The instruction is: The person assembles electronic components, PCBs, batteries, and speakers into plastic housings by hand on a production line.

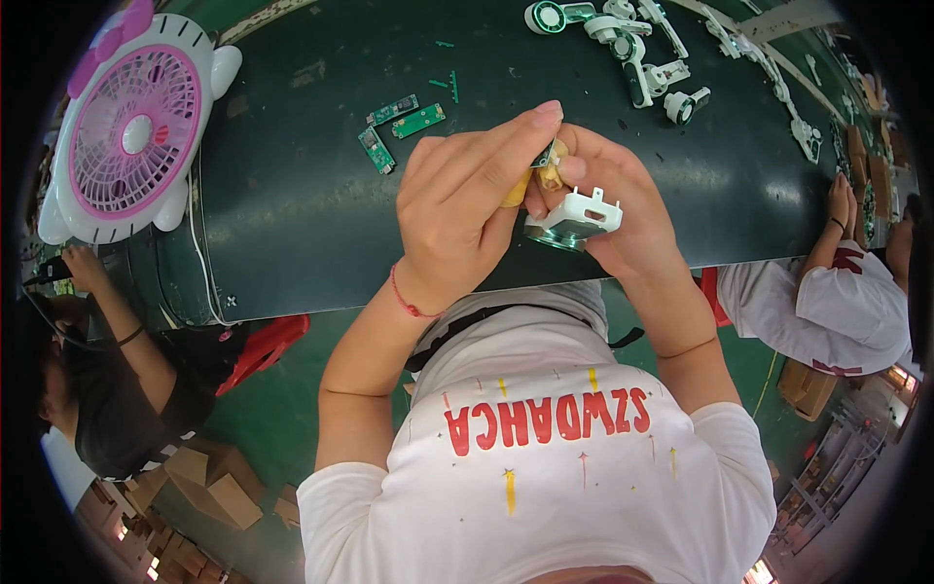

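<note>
Head view looks down on two hands meeting above the near edge of a dark green counter [292,224]. Left hand [467,209] is curled, its forefinger stretched out and its finger and thumb pinching a small green circuit board [546,156] at the tips. Right hand [613,209] is closed around a white plastic housing [584,212] with a round metal-rimmed part under it, gripping it from the right; yellowish finger covers [551,175] show where the two hands touch. The small board sits just above the housing, between both sets of fingertips.

Farther out on the counter, three more green circuit boards [401,122] lie loose to the upper left of the hands (well apart from them). White plastic parts [632,44] are scattered along the far right. A white and pink desk fan [131,122] stands at the counter's left end. Brown cardboard boxes [214,487] lie on the floor at lower left.
</note>
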Motion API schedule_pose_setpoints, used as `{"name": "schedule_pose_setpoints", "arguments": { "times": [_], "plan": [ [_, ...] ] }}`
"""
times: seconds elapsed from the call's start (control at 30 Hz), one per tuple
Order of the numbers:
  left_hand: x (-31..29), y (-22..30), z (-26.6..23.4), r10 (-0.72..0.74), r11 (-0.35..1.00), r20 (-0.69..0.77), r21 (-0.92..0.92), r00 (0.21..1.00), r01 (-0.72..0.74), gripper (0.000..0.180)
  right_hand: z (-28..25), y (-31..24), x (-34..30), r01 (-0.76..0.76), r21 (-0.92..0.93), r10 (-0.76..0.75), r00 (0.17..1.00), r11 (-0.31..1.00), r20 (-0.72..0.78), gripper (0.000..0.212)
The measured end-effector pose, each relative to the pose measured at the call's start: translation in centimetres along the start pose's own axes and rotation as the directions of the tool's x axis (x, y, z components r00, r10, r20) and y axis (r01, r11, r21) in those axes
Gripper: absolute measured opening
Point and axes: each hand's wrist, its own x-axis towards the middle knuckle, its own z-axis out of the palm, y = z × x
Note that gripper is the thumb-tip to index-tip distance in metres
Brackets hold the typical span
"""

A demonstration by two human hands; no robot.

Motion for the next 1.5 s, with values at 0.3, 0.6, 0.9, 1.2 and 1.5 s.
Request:
{"name": "schedule_pose_setpoints", "arguments": {
  "times": [0.3, 0.6, 0.9, 1.2, 1.5],
  "plan": [
    [0.5, -0.2, -1.3, 0.108, 0.994, 0.103, 0.009, 0.989, -0.11, 0.045, -0.2, 0.4, -0.2, -0.033, 0.025, 0.032, 0.999, 0.999, 0.037, 0.024],
    [0.6, -0.7, -2.0, 0.087, 0.996, 0.146, 0.009, 0.985, -0.089, 0.046, 0.0, 0.0, 0.6, -0.015, -0.084, 0.02, 0.998, 0.996, 0.057, 0.021],
    [-1.9, -0.2, -1.1, -0.57, -0.06, 0.73, -0.494, 0.376, 0.868, 0.038, -0.3, -0.4, 1.7, 0.577, -0.801, -0.647, 0.674, 0.161, 0.356, 0.014],
    [-3.3, -1.1, 0.8, -0.112, -0.78, 0.942, -0.281, 0.317, 0.559, 0.036, -1.0, -2.2, 1.6, 0.713, -0.634, -0.359, 0.531, -0.3, 0.767, 0.011],
    [-3.0, -1.2, 0.5, -0.34, -0.674, 0.826, -0.547, 0.45, 0.496, 0.03, -1.5, -4.9, 1.4, 0.609, -0.588, -0.227, 0.566, -0.532, 0.792, 0.02]
  ]
}}
